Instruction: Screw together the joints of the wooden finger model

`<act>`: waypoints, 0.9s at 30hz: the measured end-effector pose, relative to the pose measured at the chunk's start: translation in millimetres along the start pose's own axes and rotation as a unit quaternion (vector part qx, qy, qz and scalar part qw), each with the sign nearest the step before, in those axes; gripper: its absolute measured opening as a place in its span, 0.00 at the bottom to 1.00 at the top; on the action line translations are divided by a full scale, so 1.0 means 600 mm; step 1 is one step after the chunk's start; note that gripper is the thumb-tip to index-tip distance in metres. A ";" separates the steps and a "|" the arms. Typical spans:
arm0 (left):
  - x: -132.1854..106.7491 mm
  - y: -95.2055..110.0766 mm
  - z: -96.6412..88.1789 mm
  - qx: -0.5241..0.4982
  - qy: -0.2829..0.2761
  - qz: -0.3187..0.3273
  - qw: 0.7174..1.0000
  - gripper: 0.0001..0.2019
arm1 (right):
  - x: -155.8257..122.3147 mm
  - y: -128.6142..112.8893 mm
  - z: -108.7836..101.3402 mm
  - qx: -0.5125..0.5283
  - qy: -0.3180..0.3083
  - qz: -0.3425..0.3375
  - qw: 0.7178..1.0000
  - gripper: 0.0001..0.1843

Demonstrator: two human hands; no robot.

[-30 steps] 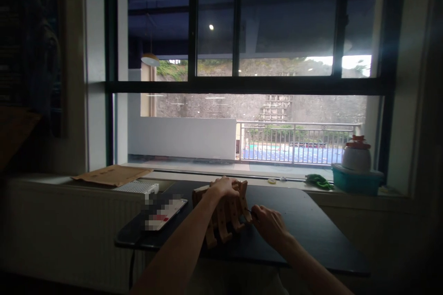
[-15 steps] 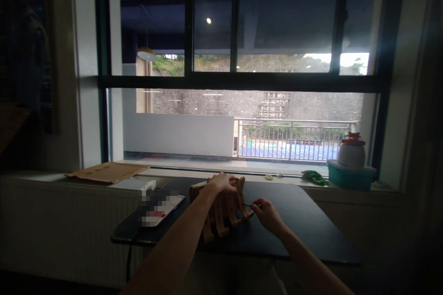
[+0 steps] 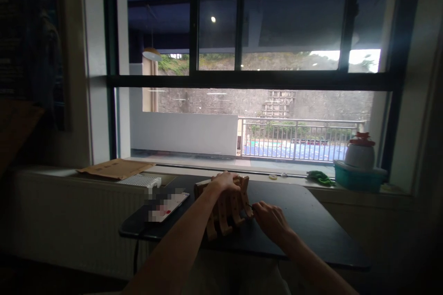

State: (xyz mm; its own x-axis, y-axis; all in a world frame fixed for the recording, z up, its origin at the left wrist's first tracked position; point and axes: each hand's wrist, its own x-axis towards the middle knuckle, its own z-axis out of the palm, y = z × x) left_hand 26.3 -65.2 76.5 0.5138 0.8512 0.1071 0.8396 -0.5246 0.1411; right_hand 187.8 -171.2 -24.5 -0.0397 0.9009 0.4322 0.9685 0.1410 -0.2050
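Observation:
A wooden rack with several curved, hook-ended slats stands on the dark table. My left hand is closed over its top edge and grips it; part of the rack is hidden behind that hand and forearm. At the right side of the rack, my right hand pinches a thin dark rod-shaped tool. The tool's tip meets the rightmost slat, which has small dark holes. Most of the tool is covered by my fingers, so its exact kind does not show.
The black table stands against a window sill. Left of the rack lies a flat phone-like device, partly blurred out. On the sill are a brown envelope, a green cloth, and a teal box with a white jar on it.
The view has shifted, so everything appears slightly farther right. My right hand has turned, knuckles more upward, and sits closer to the rack. The left hand keeps its grip on the rack.

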 end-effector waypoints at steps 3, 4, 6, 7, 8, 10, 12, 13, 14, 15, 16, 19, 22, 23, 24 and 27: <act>-0.002 0.003 -0.002 -0.006 -0.005 -0.001 1.000 0.29 | 0.005 0.007 0.006 0.023 0.013 0.023 0.999 0.11; -0.002 0.003 -0.003 -0.007 -0.006 -0.001 1.000 0.28 | 0.007 0.010 0.008 0.033 0.017 0.037 0.999 0.12; -0.003 0.004 -0.004 -0.008 -0.008 0.000 1.000 0.27 | 0.012 0.020 0.015 0.057 0.024 0.073 0.995 0.13; -0.003 0.004 -0.005 -0.008 -0.009 0.000 1.000 0.27 | 0.015 0.026 0.019 0.070 0.025 0.089 0.993 0.14; -0.003 0.005 -0.005 -0.009 -0.009 0.001 1.000 0.27 | 0.018 0.032 0.024 0.083 0.024 0.101 0.991 0.15; -0.003 0.005 -0.006 -0.009 -0.009 0.003 1.000 0.28 | 0.024 0.043 0.031 0.107 0.022 0.111 0.988 0.17; -0.003 0.004 -0.006 -0.008 -0.008 0.003 1.000 0.29 | 0.026 0.049 0.036 0.118 0.022 0.108 0.987 0.18; -0.003 0.004 -0.006 -0.008 -0.007 0.003 1.000 0.29 | 0.026 0.049 0.037 0.118 0.024 0.106 0.987 0.18; -0.003 0.004 -0.006 -0.007 -0.007 0.002 1.000 0.29 | 0.024 0.048 0.036 0.113 0.026 0.102 0.988 0.18; -0.004 0.003 -0.006 -0.007 -0.006 0.001 1.000 0.29 | 0.021 0.045 0.035 0.105 0.029 0.097 0.989 0.17; -0.004 0.003 -0.006 -0.006 -0.004 0.000 1.000 0.29 | 0.018 0.041 0.032 0.094 0.032 0.090 0.991 0.16; -0.006 0.002 -0.005 -0.006 -0.003 -0.003 1.000 0.29 | 0.003 0.028 0.020 0.056 0.040 0.042 0.997 0.14; -0.005 0.002 -0.004 -0.007 -0.005 -0.005 1.000 0.29 | -0.009 0.022 0.012 0.038 0.033 -0.020 0.999 0.12; -0.004 0.002 -0.004 -0.007 -0.006 -0.006 1.000 0.29 | -0.011 0.023 0.012 0.038 0.029 -0.034 0.998 0.12; -0.004 0.002 -0.004 -0.008 -0.008 -0.007 1.000 0.29 | -0.012 0.025 0.013 0.041 0.028 -0.043 0.998 0.12; -0.002 0.003 -0.004 -0.008 -0.011 -0.009 1.000 0.29 | -0.009 0.033 0.020 0.064 0.037 -0.032 0.997 0.12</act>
State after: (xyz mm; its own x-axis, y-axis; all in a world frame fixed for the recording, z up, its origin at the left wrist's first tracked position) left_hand 26.5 -67.1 79.2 0.5027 0.8604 0.0838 0.8456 -0.5095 0.1594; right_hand 204.3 -168.4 -41.5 -0.0775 0.8564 0.5105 0.9251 0.2526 -0.2834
